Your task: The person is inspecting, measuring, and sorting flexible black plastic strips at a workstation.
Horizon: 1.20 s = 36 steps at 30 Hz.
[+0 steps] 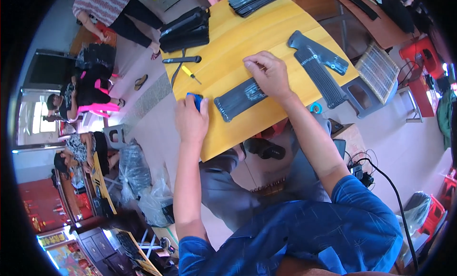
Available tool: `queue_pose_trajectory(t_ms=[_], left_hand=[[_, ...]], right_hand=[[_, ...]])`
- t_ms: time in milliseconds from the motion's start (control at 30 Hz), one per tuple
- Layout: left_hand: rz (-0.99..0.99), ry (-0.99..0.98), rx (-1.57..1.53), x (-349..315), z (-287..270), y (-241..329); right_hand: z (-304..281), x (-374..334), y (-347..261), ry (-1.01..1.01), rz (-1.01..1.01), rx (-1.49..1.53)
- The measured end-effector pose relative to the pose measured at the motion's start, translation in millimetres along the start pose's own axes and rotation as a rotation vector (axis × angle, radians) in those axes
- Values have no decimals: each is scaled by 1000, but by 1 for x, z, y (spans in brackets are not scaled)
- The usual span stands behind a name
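Note:
My left hand [192, 121] is at the table's near left edge, its fingers closed round a small blue object [195, 100] whose kind I cannot make out. Over the right end of a flat bundle of dark straps [233, 103] is my right hand [273, 76], thumb and fingers pinched together. Whatever it pinches, if anything, is too small to see. Shiny clear film or tape [254, 90] lies across the bundle beside that hand. A yellow-handled screwdriver [187, 71] and a black strap piece [182, 59] lie beyond my left hand.
On the yellow table [228, 43] are more dark strap bundles [321, 78] at right, a strap stack [254, 1] at the far edge and black pouches [185, 29] at far left. A grey stool [364, 97] with a woven tray stands right. Several people are at left.

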State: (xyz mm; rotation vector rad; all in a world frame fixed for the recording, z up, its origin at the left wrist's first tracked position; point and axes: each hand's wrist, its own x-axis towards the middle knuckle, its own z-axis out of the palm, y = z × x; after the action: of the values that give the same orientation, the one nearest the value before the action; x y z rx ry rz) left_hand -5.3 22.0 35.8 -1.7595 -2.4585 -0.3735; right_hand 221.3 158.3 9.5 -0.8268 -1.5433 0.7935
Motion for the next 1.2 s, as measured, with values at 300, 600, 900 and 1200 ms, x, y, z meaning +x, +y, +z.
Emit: queue_pose_trajectory(t_ms=[300,600,900,1200], left_hand=[[-412,-486,-366,-12,30,11],[-587,-478,-789,-8,31,24],[-510,-415,-764,-9,34,28],[-505,-304,-959,-18,35,30]], right_hand=[[-14,-10,2,-126,-3,-14],[-12,-12,7,-197,2,-45],[-15,-15,10,-289,14,-143],[-18,-7,13,-182,-3,-156]])
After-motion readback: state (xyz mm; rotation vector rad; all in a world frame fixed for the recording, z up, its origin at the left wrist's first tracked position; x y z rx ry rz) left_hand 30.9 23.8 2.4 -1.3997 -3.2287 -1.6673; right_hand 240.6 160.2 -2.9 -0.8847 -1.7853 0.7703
